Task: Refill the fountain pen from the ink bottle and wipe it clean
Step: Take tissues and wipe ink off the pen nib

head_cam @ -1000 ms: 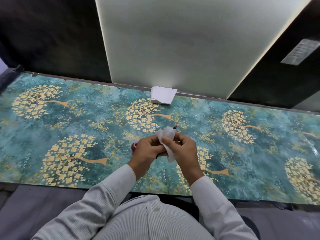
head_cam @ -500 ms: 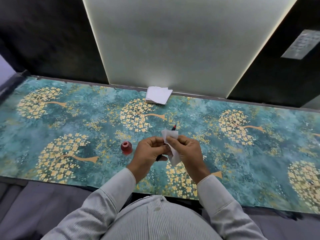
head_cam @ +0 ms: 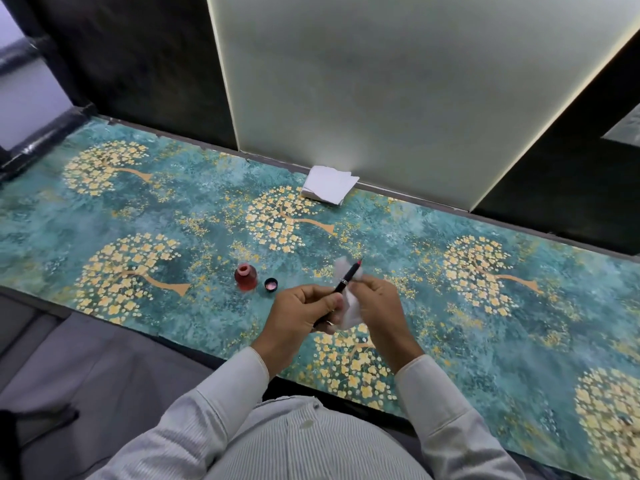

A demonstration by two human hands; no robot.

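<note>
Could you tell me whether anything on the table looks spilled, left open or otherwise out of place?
No spill shows. The ink bottle stands upright but uncapped, its cap lying beside it. The left hand holds the pen, the right hand a tissue. Spare tissues sit slightly askew.

The fountain pen (head_cam: 347,279) is being held above the surface (head_cam: 138,209), its lower end gripped in the left hand (head_cam: 304,311) and its tip being pointed away and to the right. A tissue (head_cam: 349,311) is being held in the right hand (head_cam: 377,306), just right of the pen and touching it. The ink bottle (head_cam: 246,278) is being kept upright on the surface, left of the hands and beyond them. Its cap (head_cam: 271,284) is being left just right of the bottle. A stack of tissues (head_cam: 329,184) is being kept at the far edge of the surface, against the wall panel (head_cam: 381,81), well beyond the hands.
</note>
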